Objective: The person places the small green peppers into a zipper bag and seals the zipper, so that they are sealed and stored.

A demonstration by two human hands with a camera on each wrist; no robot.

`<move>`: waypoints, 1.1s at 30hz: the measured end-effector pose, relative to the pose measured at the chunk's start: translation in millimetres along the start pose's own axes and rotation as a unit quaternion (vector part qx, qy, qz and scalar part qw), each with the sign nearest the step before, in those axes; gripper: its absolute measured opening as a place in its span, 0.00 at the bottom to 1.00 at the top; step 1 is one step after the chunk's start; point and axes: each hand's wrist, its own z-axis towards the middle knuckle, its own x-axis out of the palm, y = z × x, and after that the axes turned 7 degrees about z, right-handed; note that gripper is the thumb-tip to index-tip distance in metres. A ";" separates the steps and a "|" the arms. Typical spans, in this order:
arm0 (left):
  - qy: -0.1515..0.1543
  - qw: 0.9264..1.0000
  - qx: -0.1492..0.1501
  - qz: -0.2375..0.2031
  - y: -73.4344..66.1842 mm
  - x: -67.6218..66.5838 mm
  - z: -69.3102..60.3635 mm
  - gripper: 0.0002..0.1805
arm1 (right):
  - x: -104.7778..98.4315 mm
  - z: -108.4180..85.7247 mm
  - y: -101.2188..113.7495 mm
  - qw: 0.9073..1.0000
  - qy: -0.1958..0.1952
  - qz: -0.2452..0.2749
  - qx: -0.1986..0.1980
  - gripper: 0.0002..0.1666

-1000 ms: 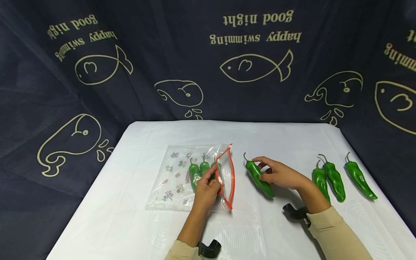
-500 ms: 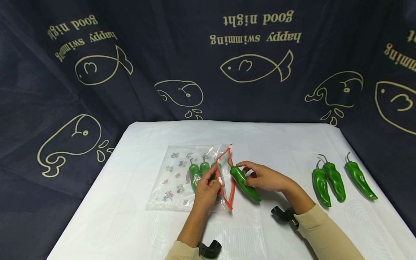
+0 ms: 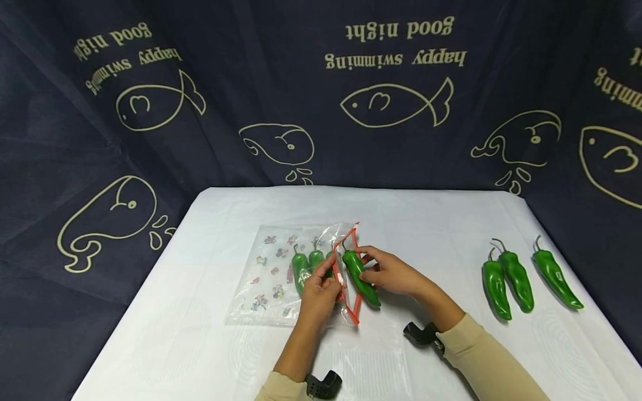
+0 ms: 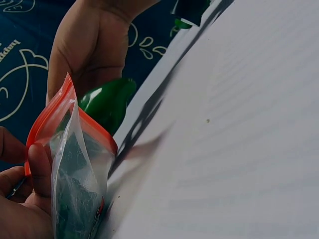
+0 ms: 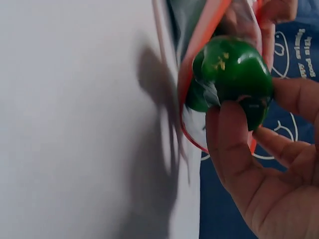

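Observation:
A clear zip bag (image 3: pixel 271 273) with coloured prints and a red-orange zip edge lies on the table, its mouth spread to the right. My left hand (image 3: pixel 318 292) pinches the upper edge of that mouth; the left wrist view shows thumb and fingers on the red strip. Several green peppers (image 3: pixel 301 270) lie inside the bag, partly hidden by this hand. Another green pepper (image 3: pixel 358 275) is held between the thumb and fingers of my right hand (image 3: pixel 393 273), right at the bag's opening. In the right wrist view the held pepper (image 5: pixel 237 74) overlaps the red edge.
On the right side of the white table (image 3: pixel 441 223) lie three more green peppers (image 3: pixel 516 281). A dark blue cloth (image 3: pixel 321 156) with fish and whale drawings hangs behind the table and along its sides. Black wrist mounts (image 3: pixel 323 384) sit on both forearms.
My right hand has moved left with the green pepper, from beside the bag to its mouth. The left hand and the bag have stayed in place.

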 end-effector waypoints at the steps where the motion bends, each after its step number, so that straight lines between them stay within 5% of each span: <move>1: 0.000 1.000 0.001 0.002 -0.1 0.0 0.0 0.36 | 1.5 0.9 -0.8 1.000 -0.004 0.002 -0.003 0.34; 15: -0.004 1.000 0.009 0.020 -0.6 0.0 0.0 0.37 | 13.1 7.3 -2.9 0.998 -0.061 0.004 0.008 0.32; 33: -0.005 1.000 0.021 0.013 0.8 -1.4 1.9 0.37 | 20.4 12.5 0.4 0.995 -0.077 0.061 0.001 0.26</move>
